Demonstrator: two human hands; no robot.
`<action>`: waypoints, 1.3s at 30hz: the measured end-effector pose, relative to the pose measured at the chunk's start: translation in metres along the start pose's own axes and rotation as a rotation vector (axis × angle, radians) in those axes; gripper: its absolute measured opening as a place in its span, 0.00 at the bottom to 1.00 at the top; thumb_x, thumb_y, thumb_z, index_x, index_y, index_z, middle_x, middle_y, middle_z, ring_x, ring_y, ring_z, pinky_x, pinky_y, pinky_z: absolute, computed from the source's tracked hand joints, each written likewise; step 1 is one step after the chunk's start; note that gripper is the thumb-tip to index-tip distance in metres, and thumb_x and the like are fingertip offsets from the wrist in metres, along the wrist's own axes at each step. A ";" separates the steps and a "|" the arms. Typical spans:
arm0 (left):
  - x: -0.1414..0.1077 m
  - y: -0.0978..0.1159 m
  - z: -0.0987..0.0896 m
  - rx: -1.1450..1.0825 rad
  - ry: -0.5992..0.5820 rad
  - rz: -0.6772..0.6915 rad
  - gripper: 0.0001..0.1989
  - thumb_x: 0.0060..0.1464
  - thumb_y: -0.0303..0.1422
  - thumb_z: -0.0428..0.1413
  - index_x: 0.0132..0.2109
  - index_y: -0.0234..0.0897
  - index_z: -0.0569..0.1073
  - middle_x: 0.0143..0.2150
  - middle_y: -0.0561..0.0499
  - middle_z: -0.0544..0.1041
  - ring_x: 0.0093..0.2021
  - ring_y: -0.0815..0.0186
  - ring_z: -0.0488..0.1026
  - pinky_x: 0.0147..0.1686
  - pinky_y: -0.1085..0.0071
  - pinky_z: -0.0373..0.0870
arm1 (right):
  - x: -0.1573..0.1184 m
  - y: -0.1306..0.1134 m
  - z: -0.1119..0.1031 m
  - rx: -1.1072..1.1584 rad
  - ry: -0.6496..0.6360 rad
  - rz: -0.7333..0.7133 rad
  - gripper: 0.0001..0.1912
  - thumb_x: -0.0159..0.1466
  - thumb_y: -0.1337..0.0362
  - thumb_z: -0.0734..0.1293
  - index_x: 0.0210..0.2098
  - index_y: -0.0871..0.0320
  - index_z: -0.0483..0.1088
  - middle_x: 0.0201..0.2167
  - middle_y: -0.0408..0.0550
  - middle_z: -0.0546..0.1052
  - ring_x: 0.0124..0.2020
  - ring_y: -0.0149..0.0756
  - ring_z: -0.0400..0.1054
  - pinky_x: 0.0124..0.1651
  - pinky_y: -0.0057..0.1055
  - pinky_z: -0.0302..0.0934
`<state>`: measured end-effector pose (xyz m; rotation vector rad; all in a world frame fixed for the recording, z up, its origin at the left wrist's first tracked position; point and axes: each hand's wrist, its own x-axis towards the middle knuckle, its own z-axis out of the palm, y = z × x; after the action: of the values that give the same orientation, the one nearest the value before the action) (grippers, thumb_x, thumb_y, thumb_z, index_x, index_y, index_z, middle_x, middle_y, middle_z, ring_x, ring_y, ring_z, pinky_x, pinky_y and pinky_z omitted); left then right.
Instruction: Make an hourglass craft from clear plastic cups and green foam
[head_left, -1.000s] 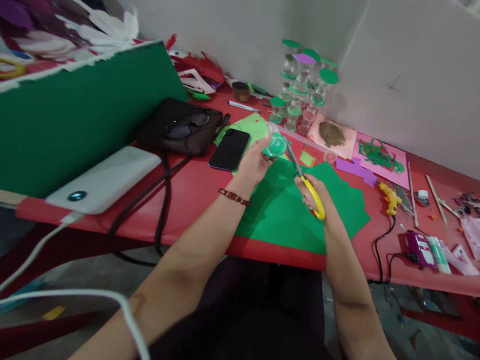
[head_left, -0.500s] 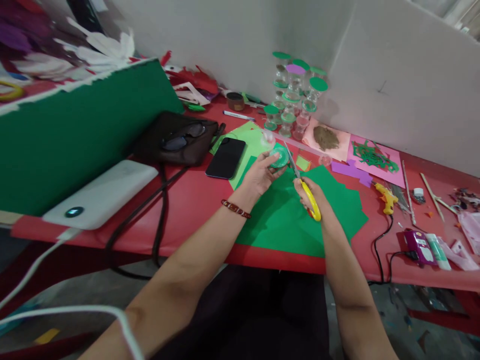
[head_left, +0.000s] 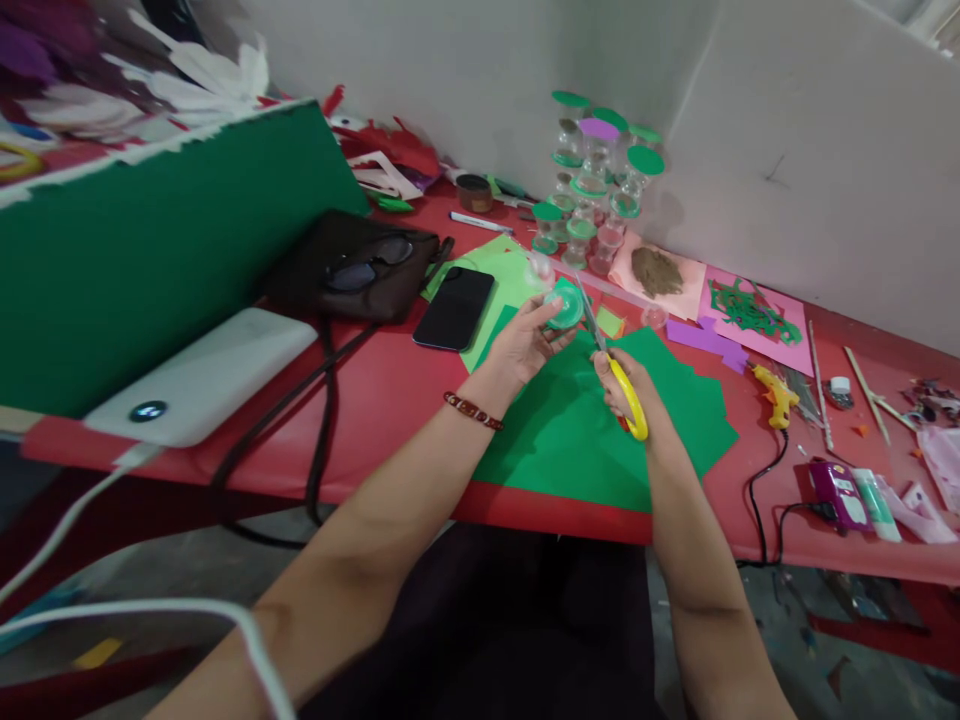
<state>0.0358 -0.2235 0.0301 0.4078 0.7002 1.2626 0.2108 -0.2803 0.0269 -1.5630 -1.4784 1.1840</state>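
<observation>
My left hand [head_left: 527, 343] is closed around a small clear plastic cup [head_left: 564, 303] with green paper at its round end. The thumb presses on the cup. In my right hand [head_left: 624, 378] is a pair of scissors [head_left: 637, 405] with yellow handles. Its blades point up and away, right beside the cup's green edge; whether they touch the paper I cannot tell. Under both hands lie sheets of green paper [head_left: 570, 440]. A small yellow-green scrap [head_left: 611, 321] sits just beyond the scissors.
Stacked clear cups with green and purple discs [head_left: 596, 185] stand by the wall. A phone [head_left: 454, 308], a dark bag with glasses [head_left: 352, 265] and a power bank [head_left: 206, 375] lie left. On the right are a yellow glue gun [head_left: 776, 395] and a purple device [head_left: 840, 492].
The whole view has shifted slightly. Both hands keep nearly the same pose, with the cup and scissors still side by side.
</observation>
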 end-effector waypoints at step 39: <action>0.004 0.001 -0.004 -0.013 -0.004 -0.002 0.18 0.44 0.32 0.73 0.33 0.39 0.70 0.33 0.55 0.79 0.34 0.68 0.77 0.40 0.68 0.74 | -0.007 -0.006 -0.003 0.077 -0.055 0.018 0.40 0.56 0.22 0.65 0.41 0.53 0.68 0.23 0.33 0.61 0.17 0.23 0.55 0.18 0.22 0.52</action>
<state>0.0329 -0.2204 0.0265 0.3989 0.6889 1.2632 0.2117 -0.2860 0.0348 -1.5054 -1.4390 1.2888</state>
